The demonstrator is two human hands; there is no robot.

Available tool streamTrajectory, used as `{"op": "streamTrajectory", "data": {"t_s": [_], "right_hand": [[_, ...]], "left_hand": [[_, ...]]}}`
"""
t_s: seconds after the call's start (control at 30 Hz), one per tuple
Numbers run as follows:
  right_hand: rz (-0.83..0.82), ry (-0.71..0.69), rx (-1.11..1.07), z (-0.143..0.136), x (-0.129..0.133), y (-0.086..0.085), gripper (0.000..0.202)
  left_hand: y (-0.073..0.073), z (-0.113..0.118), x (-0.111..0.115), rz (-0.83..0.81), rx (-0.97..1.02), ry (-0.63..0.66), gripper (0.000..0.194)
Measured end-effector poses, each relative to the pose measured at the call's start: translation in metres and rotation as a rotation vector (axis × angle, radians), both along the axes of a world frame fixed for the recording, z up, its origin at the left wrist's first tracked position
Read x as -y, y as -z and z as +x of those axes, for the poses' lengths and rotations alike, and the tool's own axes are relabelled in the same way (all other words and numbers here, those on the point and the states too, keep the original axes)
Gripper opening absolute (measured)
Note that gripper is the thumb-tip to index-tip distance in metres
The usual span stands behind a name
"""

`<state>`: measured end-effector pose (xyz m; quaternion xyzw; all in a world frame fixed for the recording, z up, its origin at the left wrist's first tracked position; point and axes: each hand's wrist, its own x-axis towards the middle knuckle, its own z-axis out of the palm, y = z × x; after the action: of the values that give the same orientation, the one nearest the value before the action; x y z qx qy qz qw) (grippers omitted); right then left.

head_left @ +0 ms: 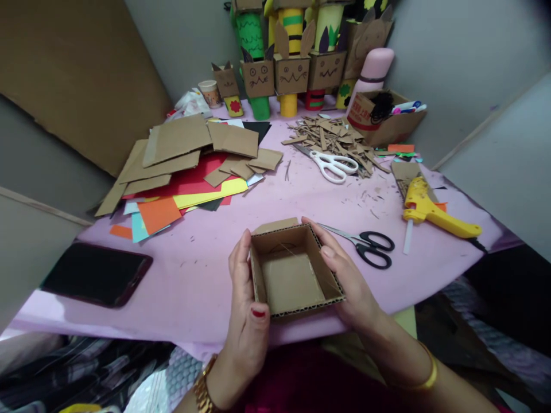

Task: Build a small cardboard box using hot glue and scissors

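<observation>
Head view: left fingers (259,315) and right fingers (332,256) clamp the cardboard box (295,280) between them.

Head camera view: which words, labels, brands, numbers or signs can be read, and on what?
No text can be read for certain.
Open brown cardboard box, back right: red print, too blurred to read.
Yellow plastic glue gun: any marking is too small.
Eared brown cardboard boxes: black drawn faces, not words.
Square brown cardboard box between left hand and right hand: no lettering visible.
</observation>
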<state>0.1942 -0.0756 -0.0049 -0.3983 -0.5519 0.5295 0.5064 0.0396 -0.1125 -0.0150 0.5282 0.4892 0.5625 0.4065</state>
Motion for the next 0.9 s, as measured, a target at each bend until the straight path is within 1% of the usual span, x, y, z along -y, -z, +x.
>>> {"op": "streamTrajectory", "data": {"t_s": [0.07, 0.17, 0.3, 0.5, 0.7, 0.83, 0.9], "right_hand": [[0.001, -0.002, 0.010, 0.0002, -0.0004, 0.0004, 0.044], [0.011, -0.004, 0.025, 0.0006, -0.0008, 0.0018, 0.044], [0.008, -0.013, 0.018, 0.0009, -0.0007, 0.0024, 0.044], [-0.002, -0.011, 0.004, -0.0006, 0.0000, 0.0016, 0.044], [-0.053, -0.016, -0.067, -0.0009, 0.0004, 0.0021, 0.042], [-0.074, -0.034, -0.106, 0.0008, 0.0019, 0.0026, 0.039], [-0.089, -0.036, -0.113, 0.0012, 0.0028, 0.0042, 0.039]], "left_hand": [[0.0004, 0.0003, -0.0002, -0.003, -0.010, 0.005, 0.086], [-0.0008, -0.0010, -0.0003, -0.039, -0.038, 0.046, 0.088], [-0.0020, -0.0024, -0.0005, -0.059, -0.030, 0.052, 0.091], [-0.0008, -0.0027, -0.0004, -0.025, -0.022, 0.044, 0.086], [0.0004, -0.0011, -0.0005, -0.012, 0.042, 0.033, 0.086], [0.0008, 0.0017, -0.0007, -0.016, 0.123, 0.088, 0.086], [0.0005, 0.0026, -0.0006, -0.008, 0.181, 0.087, 0.083]]}}
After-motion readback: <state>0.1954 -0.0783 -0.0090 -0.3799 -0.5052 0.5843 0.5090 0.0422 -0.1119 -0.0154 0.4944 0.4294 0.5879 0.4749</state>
